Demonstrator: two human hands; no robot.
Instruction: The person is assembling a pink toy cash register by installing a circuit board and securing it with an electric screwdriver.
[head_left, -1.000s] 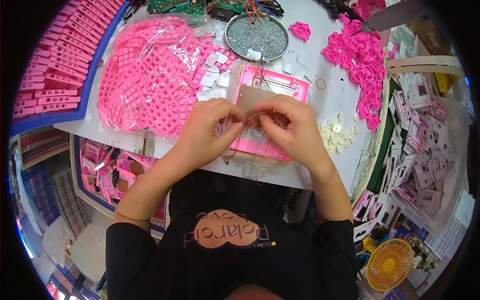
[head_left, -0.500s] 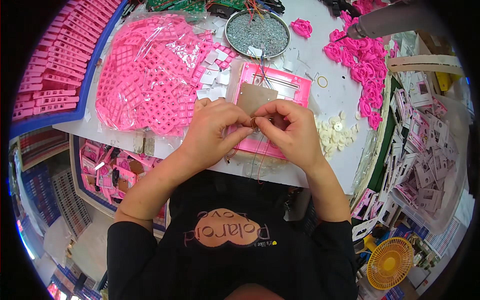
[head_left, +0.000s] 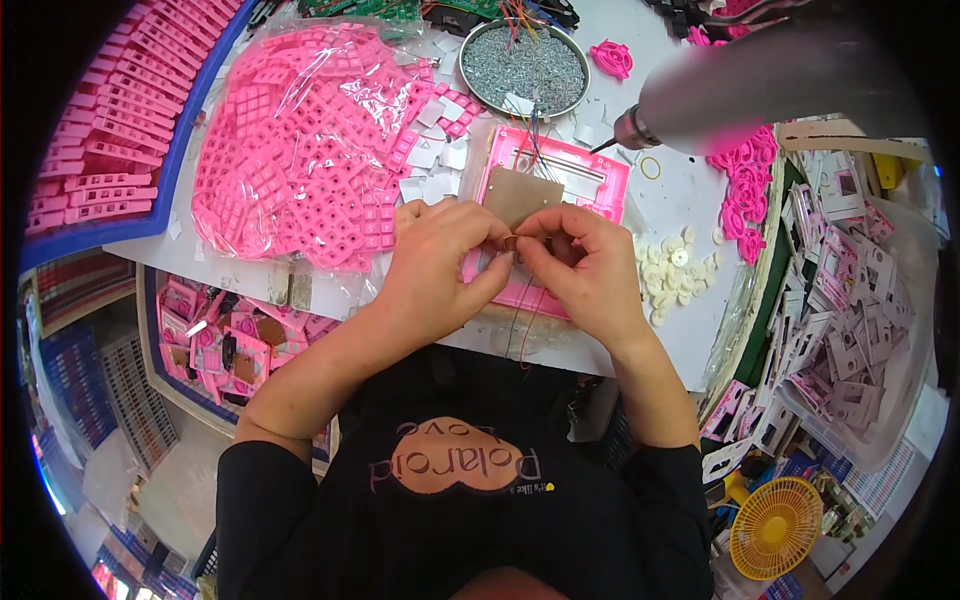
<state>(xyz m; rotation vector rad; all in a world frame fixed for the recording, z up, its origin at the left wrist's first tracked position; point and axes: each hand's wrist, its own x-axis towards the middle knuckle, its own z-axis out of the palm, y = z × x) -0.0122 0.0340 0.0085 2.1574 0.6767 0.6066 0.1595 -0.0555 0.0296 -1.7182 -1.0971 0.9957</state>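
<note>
My left hand (head_left: 445, 255) and my right hand (head_left: 583, 265) meet fingertip to fingertip over the near part of a pink plastic housing (head_left: 612, 180). Both are closed in a pinch on thin wires (head_left: 514, 328), whose dark and red ends hang down past the housing's near edge. A small brownish loop shows between the fingertips; its exact kind is hidden. Inside the housing a tan board (head_left: 522, 193) lies just beyond my fingers, with several coloured wires running up from it.
An electric screwdriver (head_left: 740, 95) hangs over the upper right, tip near the housing. Around lie a bag of pink keypads (head_left: 300, 150), a round tray of screws (head_left: 583, 95), white buttons (head_left: 672, 262), pink rings (head_left: 745, 190) and a blue-edged bin (head_left: 175, 185).
The screwdriver has swung left and down toward the housing, looking larger. My hands stay pinched together over the housing, fingers shifted slightly. The whole scene sits slightly further right in the picture.
</note>
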